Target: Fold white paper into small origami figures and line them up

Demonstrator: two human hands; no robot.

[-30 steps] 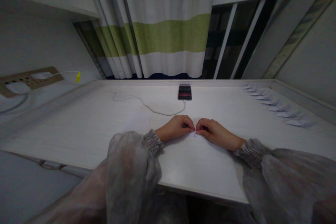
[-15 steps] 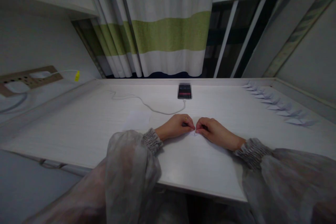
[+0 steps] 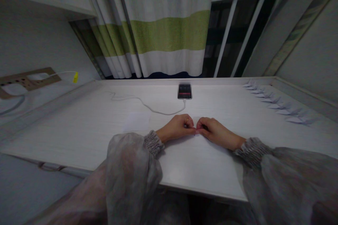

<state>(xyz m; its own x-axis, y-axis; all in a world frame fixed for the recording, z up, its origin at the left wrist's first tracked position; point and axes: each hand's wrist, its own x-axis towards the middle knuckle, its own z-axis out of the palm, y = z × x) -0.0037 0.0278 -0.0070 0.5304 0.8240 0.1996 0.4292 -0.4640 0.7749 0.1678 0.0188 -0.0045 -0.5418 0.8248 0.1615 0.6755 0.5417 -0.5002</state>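
Above the middle of the white table [image 3: 206, 168], my left hand [image 3: 182, 126] and my right hand [image 3: 212, 130] meet at their fingertips. Both are closed in a pinch, thumb against forefinger, on a small piece of folded white paper. The fingers cover nearly all of that paper, so its shape cannot be made out. A flat white sheet of paper [image 3: 137, 121] lies left of my left hand, beyond the sleeve. Along the right side of the table stands a row of several folded paper cranes [image 3: 297, 120], well apart from my right hand.
Behind my hands lies a phone [image 3: 184, 91] with a blurred screen. Its white cable [image 3: 161, 113] curves off to the left. A power strip [image 3: 39, 77] with plugs is on the left wall. A striped curtain [image 3: 169, 31] hangs at the back beside white window bars [image 3: 227, 35].
My fingertips have drawn closer together, and the folded paper that showed below them is now almost hidden. The view has shifted slightly; the phone, sheet and cranes stay in place.
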